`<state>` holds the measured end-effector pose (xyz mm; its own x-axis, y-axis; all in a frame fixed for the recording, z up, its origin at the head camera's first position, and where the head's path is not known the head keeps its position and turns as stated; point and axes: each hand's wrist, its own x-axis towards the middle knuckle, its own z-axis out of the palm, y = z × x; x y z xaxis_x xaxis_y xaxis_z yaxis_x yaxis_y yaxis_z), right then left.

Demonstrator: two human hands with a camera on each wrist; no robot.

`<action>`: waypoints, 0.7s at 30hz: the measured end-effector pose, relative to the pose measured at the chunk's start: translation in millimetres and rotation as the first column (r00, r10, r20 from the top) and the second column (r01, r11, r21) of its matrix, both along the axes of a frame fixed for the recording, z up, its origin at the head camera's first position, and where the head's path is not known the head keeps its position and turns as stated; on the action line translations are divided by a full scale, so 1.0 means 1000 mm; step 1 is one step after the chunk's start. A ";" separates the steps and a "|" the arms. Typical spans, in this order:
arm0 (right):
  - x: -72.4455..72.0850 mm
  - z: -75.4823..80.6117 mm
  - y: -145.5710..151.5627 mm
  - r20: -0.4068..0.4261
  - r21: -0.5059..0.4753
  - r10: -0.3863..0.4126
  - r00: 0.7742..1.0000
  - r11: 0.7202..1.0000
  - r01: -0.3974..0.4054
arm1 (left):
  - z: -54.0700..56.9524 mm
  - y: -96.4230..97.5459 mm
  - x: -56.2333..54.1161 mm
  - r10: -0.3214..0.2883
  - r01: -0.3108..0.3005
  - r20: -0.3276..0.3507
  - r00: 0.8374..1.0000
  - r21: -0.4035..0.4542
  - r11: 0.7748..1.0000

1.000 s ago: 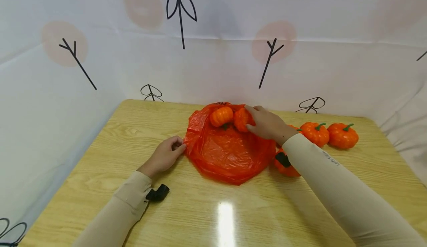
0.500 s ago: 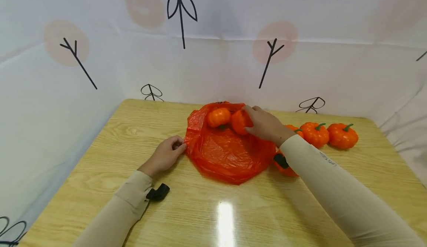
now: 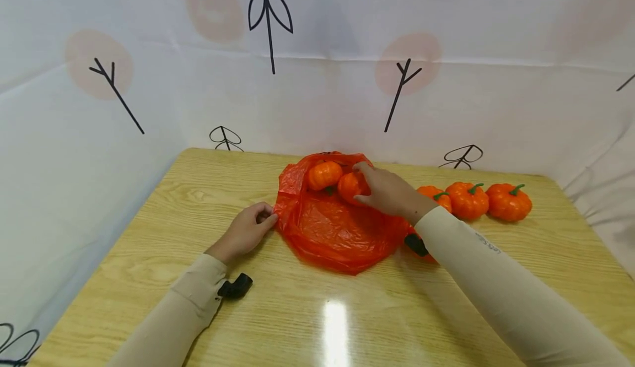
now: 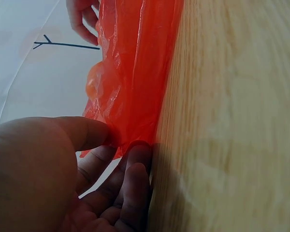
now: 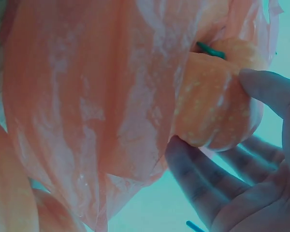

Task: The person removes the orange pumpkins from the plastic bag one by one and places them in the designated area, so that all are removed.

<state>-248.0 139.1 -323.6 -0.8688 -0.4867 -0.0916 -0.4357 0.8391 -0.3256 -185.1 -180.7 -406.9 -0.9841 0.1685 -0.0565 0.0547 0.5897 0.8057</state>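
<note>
A red plastic bag (image 3: 342, 232) lies on the table with its mouth spread wide. My left hand (image 3: 245, 232) pinches the bag's left edge; the left wrist view shows thumb and fingers on the thin film (image 4: 135, 87). One small orange pumpkin (image 3: 324, 175) sits inside at the back. Beside it, my right hand (image 3: 389, 190) holds a second orange pumpkin (image 3: 350, 188) within the bag's mouth. In the right wrist view the thumb rests on one side of this ribbed pumpkin (image 5: 217, 104), fingers on the other. A green stem (image 5: 211, 50) shows behind it.
Right of the bag, several orange pumpkins with green stems stand on the wooden table (image 3: 149, 257), among them a pumpkin at the far right (image 3: 509, 201). Another is mostly hidden under my right wrist. A patterned white cloth (image 3: 317, 102) hangs behind the table.
My right hand has moved left and slightly down with its pumpkin, deeper over the bag. The other pumpkin in the bag has shifted a little left. My left hand stays put.
</note>
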 end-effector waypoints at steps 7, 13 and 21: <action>0.004 -0.001 -0.001 0.012 0.023 -0.010 1.000 1.000 0.009 | 0.000 -0.001 0.001 0.003 -0.003 0.005 1.000 -0.012 1.000; 0.010 0.000 -0.002 -0.014 0.017 0.010 1.000 1.000 -0.010 | 0.000 -0.001 0.002 0.009 -0.008 0.006 1.000 -0.026 1.000; 0.026 0.003 0.000 -0.070 -0.005 0.007 0.998 1.000 -0.008 | 0.000 -0.001 0.001 0.000 0.000 -0.002 1.000 -0.028 1.000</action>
